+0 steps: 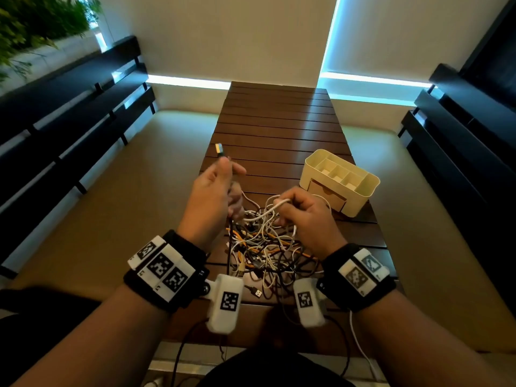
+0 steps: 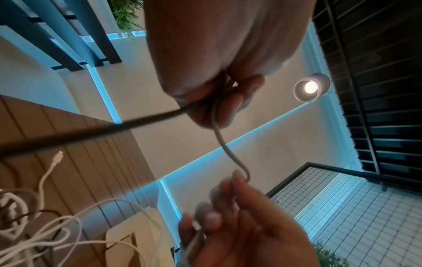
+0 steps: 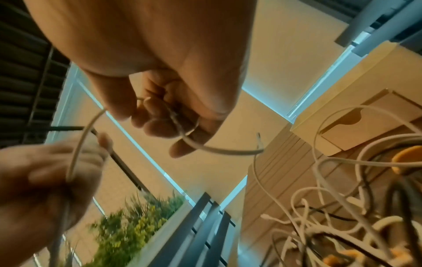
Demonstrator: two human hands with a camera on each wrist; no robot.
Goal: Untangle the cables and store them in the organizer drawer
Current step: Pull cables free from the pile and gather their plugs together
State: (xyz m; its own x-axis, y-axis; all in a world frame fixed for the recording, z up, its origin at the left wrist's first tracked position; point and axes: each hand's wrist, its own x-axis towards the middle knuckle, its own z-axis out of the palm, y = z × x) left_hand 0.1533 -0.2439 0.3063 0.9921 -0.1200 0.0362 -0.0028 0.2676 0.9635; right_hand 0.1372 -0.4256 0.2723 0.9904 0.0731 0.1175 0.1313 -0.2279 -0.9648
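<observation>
A tangle of white, black and orange cables (image 1: 265,247) lies on the wooden slatted table (image 1: 279,121) in front of me. My left hand (image 1: 231,177) is raised above the pile and grips a black cable (image 2: 91,133), whose USB plug (image 1: 219,150) sticks up past the fingers. My right hand (image 1: 282,205) pinches a white cable (image 3: 217,150) just above the heap. That white cable (image 2: 228,150) runs on into the left hand's curled fingers. The cream organizer (image 1: 371,182) stands to the right, and its drawer (image 1: 324,195) looks pushed in.
Dark slatted benches (image 1: 69,113) run along both sides of the narrow table. A loose USB plug (image 1: 255,292) lies at the pile's near edge. Cords from the wrist cameras hang over the front edge. Bare slats stretch beyond the organizer.
</observation>
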